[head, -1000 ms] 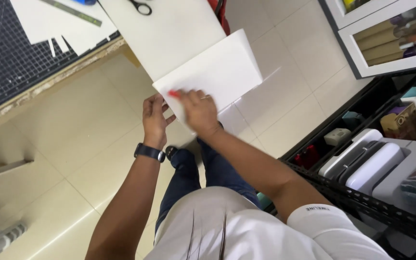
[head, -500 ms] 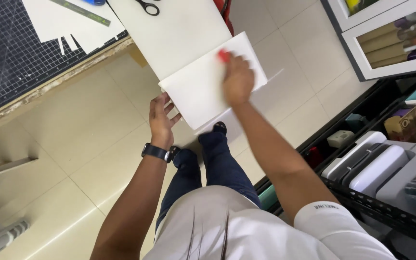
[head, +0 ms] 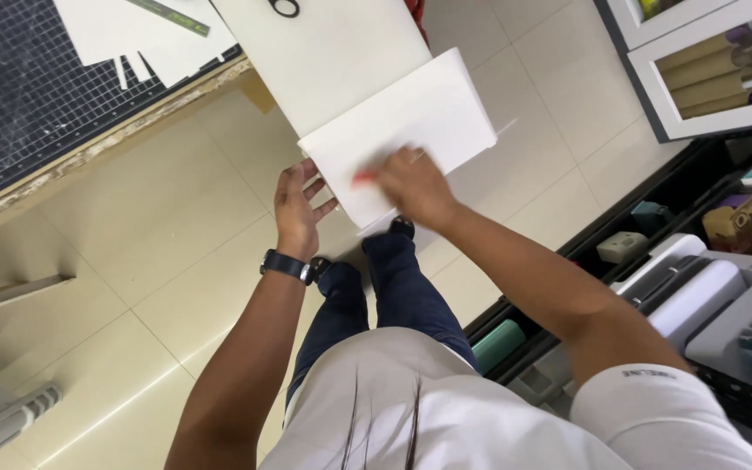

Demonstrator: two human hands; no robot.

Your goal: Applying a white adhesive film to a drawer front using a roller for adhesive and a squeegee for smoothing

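Right hand (head: 411, 187) slid back to centre frame, fingers curled around red tool, rubbing white sheet (head: 398, 130); left hand (head: 298, 209), fingers spread, braces edge.

Smooth matt white paper sheet (head: 398, 122), glossy cream floor tiles (head: 132, 235), rough-edged wooden tabletop (head: 89, 152).
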